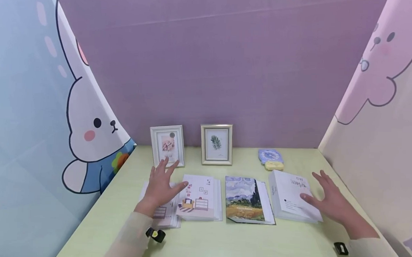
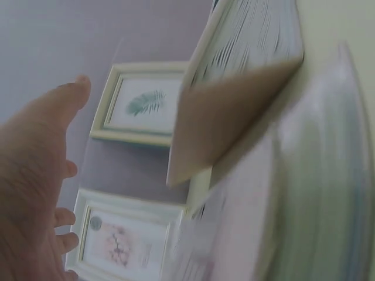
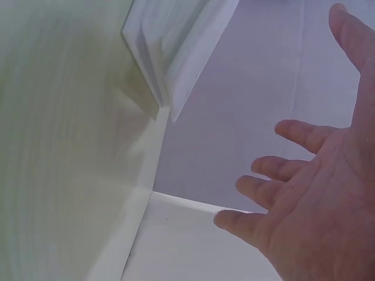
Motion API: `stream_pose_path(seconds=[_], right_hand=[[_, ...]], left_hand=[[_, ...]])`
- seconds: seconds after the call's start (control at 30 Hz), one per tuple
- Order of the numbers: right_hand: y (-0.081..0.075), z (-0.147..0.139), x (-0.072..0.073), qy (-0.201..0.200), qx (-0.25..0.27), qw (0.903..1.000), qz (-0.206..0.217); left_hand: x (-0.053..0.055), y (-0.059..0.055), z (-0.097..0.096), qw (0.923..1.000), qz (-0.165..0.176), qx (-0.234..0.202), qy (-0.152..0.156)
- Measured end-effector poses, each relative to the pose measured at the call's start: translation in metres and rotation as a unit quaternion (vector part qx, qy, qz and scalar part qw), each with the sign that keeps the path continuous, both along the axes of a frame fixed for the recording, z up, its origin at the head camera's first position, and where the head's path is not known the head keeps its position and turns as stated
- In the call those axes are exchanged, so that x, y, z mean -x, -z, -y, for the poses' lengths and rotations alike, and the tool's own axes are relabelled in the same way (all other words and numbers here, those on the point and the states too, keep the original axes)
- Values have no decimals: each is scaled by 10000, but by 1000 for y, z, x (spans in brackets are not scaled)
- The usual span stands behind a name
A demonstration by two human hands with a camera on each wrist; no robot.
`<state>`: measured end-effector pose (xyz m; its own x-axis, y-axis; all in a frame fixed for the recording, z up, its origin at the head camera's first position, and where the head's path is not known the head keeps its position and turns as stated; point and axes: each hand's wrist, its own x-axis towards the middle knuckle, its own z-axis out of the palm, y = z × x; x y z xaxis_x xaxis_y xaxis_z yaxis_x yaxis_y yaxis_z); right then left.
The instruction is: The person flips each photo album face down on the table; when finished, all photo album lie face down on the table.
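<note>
Left hand (image 1: 161, 189), right hand (image 1: 333, 201): fingers apart, holding nothing.
Room-print book (image 1: 199, 194) lies at the left hand's three o'clock; white book (image 1: 291, 192), long axis roughly eleven-to-five, at nine o'clock from the right hand (the nearer one).

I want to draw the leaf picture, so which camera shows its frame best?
The head view: the leaf picture frame stands there whole and uncovered, right way up. The left wrist view shows it turned sideways, partly hidden by a book. The right wrist view doesn't show it.
</note>
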<state>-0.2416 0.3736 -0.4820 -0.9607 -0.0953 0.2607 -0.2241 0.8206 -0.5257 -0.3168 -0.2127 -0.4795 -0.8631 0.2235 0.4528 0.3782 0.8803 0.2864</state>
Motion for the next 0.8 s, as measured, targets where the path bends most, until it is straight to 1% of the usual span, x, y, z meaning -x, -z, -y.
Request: stream_pose_path(seconds=[0.13,0.2,0.23,0.43,0.6,0.73,0.8], right_hand=[[1,3,-5,-89,48,9999,16],[3,4,-7,-107,54,9999,-34],[4,4,-9,-110,43,9999,-51],[9,8,-16,-235,115,9997,-2],[9,11,-23,-360,174,9992,98],[9,12,-29,-451,229,9986,154],[10,12,-31,-480,261,9984,173]], left_hand=[[-3,1,-17,9997,40,-102,219],[-4,3,-27,9994,110,-116,294],[-5,2,-31,9991,140,-189,359],[-11,4,-61,9952,521,-556,620],[-8,9,-86,9931,594,-620,803],[-8,8,-108,9891,782,-661,1055],[-10,6,-120,9852,954,-732,1220]])
